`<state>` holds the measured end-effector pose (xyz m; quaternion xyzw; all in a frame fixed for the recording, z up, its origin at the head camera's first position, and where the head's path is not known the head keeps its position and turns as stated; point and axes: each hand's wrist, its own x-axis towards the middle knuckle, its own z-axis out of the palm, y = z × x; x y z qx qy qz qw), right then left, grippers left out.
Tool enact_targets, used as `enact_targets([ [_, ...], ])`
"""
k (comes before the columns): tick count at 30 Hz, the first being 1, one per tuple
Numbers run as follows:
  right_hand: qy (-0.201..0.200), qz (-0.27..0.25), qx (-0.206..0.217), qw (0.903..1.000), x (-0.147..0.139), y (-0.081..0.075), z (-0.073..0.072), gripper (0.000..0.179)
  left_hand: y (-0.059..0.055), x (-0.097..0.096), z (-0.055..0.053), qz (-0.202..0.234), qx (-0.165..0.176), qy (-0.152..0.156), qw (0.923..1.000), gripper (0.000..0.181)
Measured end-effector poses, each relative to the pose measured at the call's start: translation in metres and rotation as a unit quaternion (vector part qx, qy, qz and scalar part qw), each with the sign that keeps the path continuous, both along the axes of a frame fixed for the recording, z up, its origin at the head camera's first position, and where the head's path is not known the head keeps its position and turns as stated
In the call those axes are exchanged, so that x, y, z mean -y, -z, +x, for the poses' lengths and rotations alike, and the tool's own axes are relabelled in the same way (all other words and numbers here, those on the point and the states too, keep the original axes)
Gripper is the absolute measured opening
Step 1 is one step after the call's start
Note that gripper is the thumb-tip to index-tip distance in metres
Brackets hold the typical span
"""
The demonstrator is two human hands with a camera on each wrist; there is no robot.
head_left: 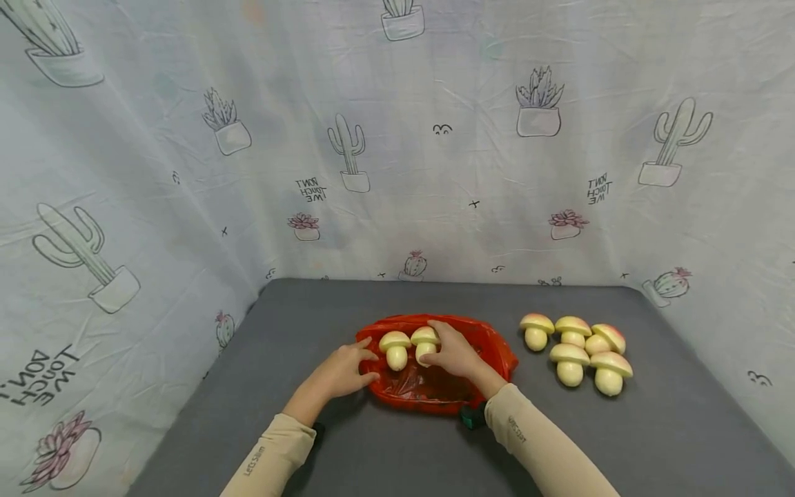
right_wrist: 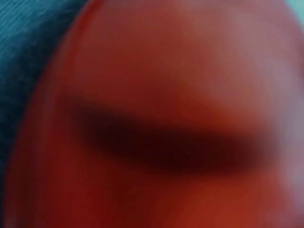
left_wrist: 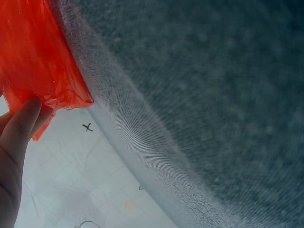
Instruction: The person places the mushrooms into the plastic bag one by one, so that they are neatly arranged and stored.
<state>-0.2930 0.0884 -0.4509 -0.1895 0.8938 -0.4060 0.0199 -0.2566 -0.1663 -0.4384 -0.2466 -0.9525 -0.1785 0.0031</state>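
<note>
A red plastic bag [head_left: 422, 402] lies with its mouth spread wide on the grey table. My left hand [head_left: 341, 369] holds the bag's left rim; in the left wrist view its fingers [left_wrist: 23, 126] lie against the red plastic. Inside the opening, my right hand [head_left: 456, 352] grips a pale yellow toy mushroom [head_left: 425, 335] between thumb and fingers. Another toy mushroom [head_left: 395, 351] stands just left of it in the bag. Blurred red plastic [right_wrist: 156, 199] fills most of the right wrist view, where the right hand's grip is hidden.
To the right of the bag, several more toy mushrooms [head_left: 569, 364] stand or lean in a close group on the grey table [head_left: 397, 455]. A white cloth [head_left: 435, 166] printed with cacti hangs behind and along the sides. A dark green object [head_left: 473, 416] shows by the right wrist.
</note>
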Motion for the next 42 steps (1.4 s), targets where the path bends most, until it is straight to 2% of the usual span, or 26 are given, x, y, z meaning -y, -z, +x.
enact_targets([
  [8, 0.006, -0.013, -0.016, 0.9998, 0.0, 0.012, -0.005, 0.077, -0.001, -0.002, -0.001, 0.005, -0.005, -0.002, 1.0, 0.033],
  [13, 0.003, -0.01, -0.027, 0.9996, 0.0, 0.023, -0.002, 0.078, -0.001, -0.002, 0.003, 0.002, 0.007, -0.003, 1.0, 0.034],
  [16, 0.004, -0.021, -0.028, 0.9994, 0.0, 0.024, 0.002, 0.08, 0.001, -0.002, 0.004, 0.004, 0.006, -0.002, 1.0, 0.034],
  [20, 0.008, -0.026, -0.037, 0.999, -0.003, 0.017, 0.004, 0.082, 0.001, -0.001, 0.002, 0.004, -0.005, -0.004, 1.0, 0.034],
  [25, 0.008, -0.04, -0.044, 0.9982, -0.013, 0.003, 0.008, 0.078, 0.001, -0.001, 0.001, 0.003, -0.003, -0.003, 1.0, 0.034],
  [33, -0.028, -0.088, -0.045, 0.9948, -0.036, -0.017, 0.015, 0.072, 0.001, 0.0, 0.001, -0.001, -0.004, -0.008, 1.0, 0.034],
  [36, -0.028, -0.103, -0.04, 0.9934, -0.049, -0.021, 0.019, 0.071, 0.0, -0.001, 0.001, 0.0, -0.004, -0.003, 1.0, 0.035],
  [42, -0.02, -0.143, -0.061, 0.9876, -0.079, -0.023, 0.029, 0.07, 0.0, -0.002, 0.001, -0.008, 0.005, -0.012, 0.9999, 0.035],
])
